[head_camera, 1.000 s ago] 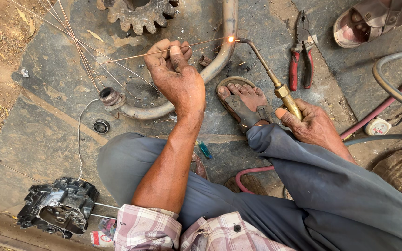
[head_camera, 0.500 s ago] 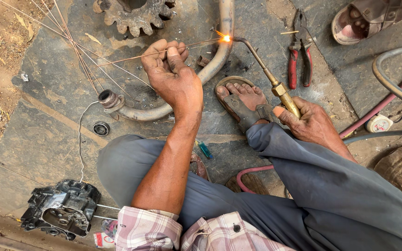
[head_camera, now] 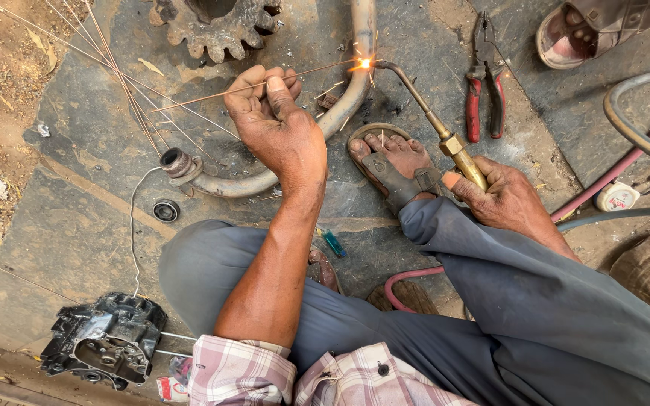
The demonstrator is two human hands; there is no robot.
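Left hand [head_camera: 280,128] pinches one rod [head_camera: 265,84]; right hand [head_camera: 505,199] one torch [head_camera: 430,116].

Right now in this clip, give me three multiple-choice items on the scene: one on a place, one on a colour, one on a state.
1. Where do the pliers lie?
A. right of the torch
B. inside the gear
C. on the engine part

2. What colour are the pliers' handles?
A. blue
B. red
C. yellow

3. What is the state of the torch tip?
A. unlit and lying on the ground
B. wrapped in cloth
C. burning against the bent pipe

Answers:
1 A, the pliers rest on the ground just right of the torch.
2 B, both handles are red.
3 C, a bright flame with sparks shows at the tip, where the thin rod from the left hand meets the pipe; the right hand holds the torch.
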